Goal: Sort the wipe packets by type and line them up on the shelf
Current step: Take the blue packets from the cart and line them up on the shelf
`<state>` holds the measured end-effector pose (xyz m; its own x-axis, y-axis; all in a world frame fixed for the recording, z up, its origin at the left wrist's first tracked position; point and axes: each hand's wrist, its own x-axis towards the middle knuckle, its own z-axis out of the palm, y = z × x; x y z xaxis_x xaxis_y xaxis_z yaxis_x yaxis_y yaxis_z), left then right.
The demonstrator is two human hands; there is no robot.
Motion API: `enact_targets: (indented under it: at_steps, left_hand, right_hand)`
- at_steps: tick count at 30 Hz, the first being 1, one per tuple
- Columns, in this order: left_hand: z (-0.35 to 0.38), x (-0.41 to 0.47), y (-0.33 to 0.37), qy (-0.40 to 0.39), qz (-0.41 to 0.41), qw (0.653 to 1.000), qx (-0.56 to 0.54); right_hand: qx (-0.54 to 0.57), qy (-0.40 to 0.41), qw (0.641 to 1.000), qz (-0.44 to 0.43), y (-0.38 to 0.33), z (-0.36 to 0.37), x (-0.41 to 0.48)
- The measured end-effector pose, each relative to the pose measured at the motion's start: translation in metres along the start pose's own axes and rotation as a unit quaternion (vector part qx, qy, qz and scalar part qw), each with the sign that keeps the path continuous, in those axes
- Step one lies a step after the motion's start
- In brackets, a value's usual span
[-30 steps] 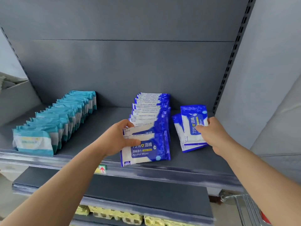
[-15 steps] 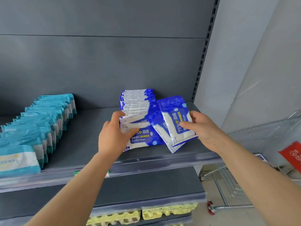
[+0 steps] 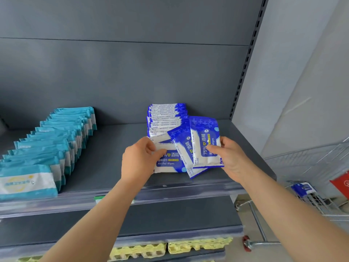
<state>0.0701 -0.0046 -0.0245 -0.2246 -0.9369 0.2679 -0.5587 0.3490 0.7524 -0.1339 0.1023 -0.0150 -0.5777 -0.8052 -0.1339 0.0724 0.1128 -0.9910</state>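
Observation:
A row of blue alcohol wipe packets [image 3: 166, 120] runs front to back on the grey shelf [image 3: 117, 148]. My left hand [image 3: 139, 159] pinches the front packets of that row [image 3: 168, 161] at their left edge. My right hand [image 3: 230, 157] grips two loose blue packets [image 3: 204, 142], held upright and turned sideways, leaning against the right side of the row. A long row of teal wipe packets [image 3: 51, 144] stands on the left part of the shelf.
The shelf's front rail [image 3: 170, 193] carries a small price tag. A lower shelf [image 3: 170, 218] sits below, with yellow egg cartons [image 3: 170, 248] under it. A wire shopping cart [image 3: 311, 197] holding a blue packet stands at the right beside the wall.
My right hand has brought its two blue packets left, up against the blue row. The view has shifted right, bringing the cart into sight. My left hand stays on the front packets.

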Motion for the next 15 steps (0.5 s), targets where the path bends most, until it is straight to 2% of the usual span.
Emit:
enact_targets:
  at_steps: [6, 9, 15]
  left_hand:
    - [-0.01, -0.009, 0.002, -0.092, -0.01, 0.994, -0.064]
    - [-0.005, -0.021, -0.001, -0.142, 0.015, 0.988, -0.067]
    - [0.009, -0.021, 0.0, -0.143, 0.01, 0.985, -0.099]
  right_hand:
    - [0.086, 0.039, 0.995, 0.013, 0.009, 0.012, -0.003]
    - [0.136, 0.05, 0.989, 0.021, 0.014, 0.022, -0.005]
    - [0.152, 0.041, 0.987, 0.016, 0.018, 0.039, -0.011]
